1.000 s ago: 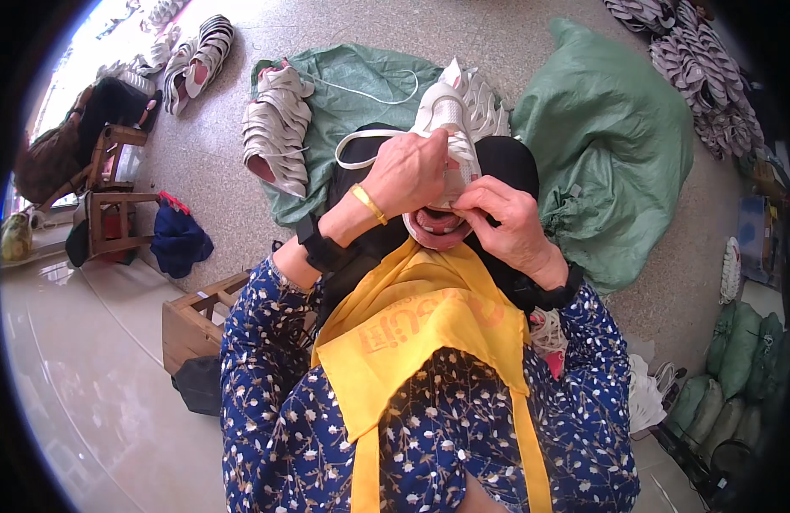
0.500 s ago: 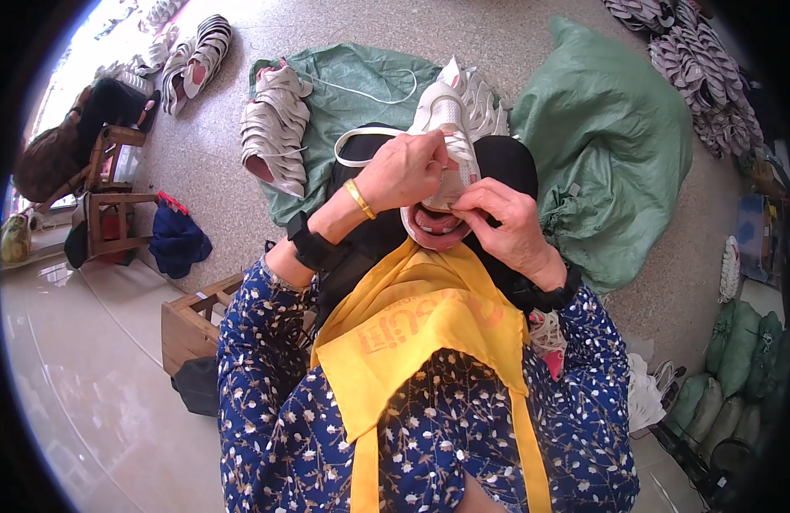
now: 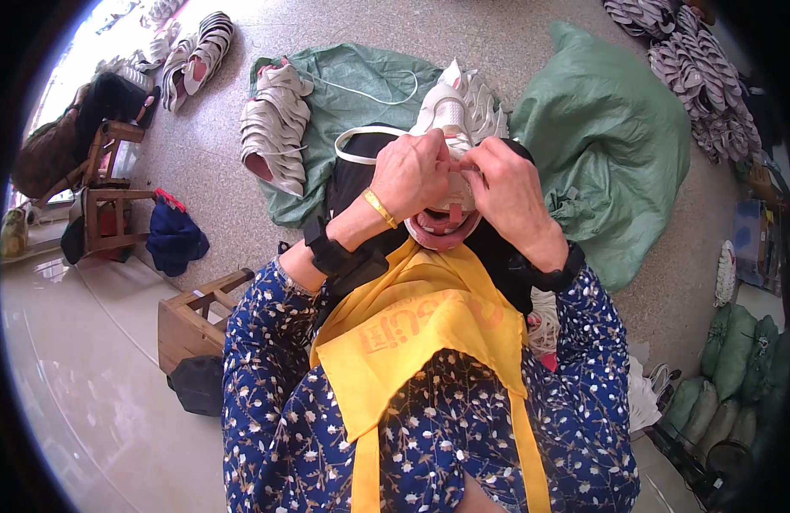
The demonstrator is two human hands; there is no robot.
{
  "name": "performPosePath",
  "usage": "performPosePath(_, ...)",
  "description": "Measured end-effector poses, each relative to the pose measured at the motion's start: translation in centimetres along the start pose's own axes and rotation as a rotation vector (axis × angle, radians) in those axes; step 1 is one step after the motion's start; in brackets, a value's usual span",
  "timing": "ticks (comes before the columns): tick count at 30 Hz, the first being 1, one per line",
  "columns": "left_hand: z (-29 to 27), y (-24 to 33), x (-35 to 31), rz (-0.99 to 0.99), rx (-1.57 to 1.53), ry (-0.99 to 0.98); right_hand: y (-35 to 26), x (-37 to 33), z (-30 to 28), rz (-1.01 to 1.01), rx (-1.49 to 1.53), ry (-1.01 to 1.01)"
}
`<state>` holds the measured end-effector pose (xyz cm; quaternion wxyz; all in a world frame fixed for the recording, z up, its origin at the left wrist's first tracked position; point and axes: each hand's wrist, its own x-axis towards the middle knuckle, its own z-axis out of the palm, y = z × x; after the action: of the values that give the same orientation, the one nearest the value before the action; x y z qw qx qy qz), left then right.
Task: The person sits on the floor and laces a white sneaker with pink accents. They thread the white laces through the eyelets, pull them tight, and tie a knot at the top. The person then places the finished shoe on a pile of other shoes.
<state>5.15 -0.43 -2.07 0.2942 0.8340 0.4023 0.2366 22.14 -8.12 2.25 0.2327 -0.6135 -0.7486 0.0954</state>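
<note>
Right hand [image 3: 508, 188] risen beside left hand [image 3: 409, 175] — one shoe [image 3: 450, 197].

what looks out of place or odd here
Nothing looks clearly spilled or damaged. Only a thin white cord seems stray: it curls loose across the green sheet, beside the stacked uppers.

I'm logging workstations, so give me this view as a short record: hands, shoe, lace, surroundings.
left hand: fingers drawn together over the shoe; pinched item hidden
right hand: fingers drawn together beside the left's
shoe: white, pink-lined, opening toward the wearer
lace: white loop left of the shoe
left of shoe: stacked white shoe uppers on a flat green sack
right of shoe: bulging green sack
clothing: yellow apron
</note>
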Motion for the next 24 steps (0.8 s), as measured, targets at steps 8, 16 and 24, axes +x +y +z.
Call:
performPosePath(8, 0.0, 0.0, -0.1, 0.035, -0.007, 0.002, 0.5, 1.6, 0.4, -0.017, -0.181, -0.180)
performPosePath(16, -0.6, -0.1, 0.0, 0.078, -0.097, -0.036, 1.1, 2.5, -0.3, -0.185, -0.320, -0.286)
performPosePath(24, -4.4, -2.7, 0.2, 0.276, -0.150, 0.062, 4.1, 0.9, -6.7, 0.298, 0.477, -0.452)
